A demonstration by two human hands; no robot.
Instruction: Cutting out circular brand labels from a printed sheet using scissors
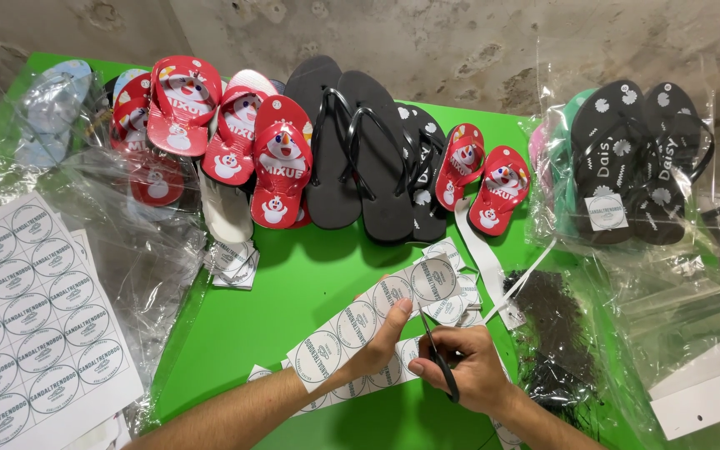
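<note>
Two hands meet low in the middle of the frame over a strip of round stickers [377, 312] that runs diagonally up to the right above the green table [293, 283]. The left hand [381, 346] pinches the strip, thumb on top and fingers curled beneath. The right hand [468, 367] has its fingers closed through the handles of black scissors [437, 354], whose blades point up at the strip. A full sticker sheet [27, 325] lies at the lower left. Red sandals [281, 162] and black sandals [352, 146] line the top of the frame, with bagged black sandals [635, 158] at the upper right.
</note>
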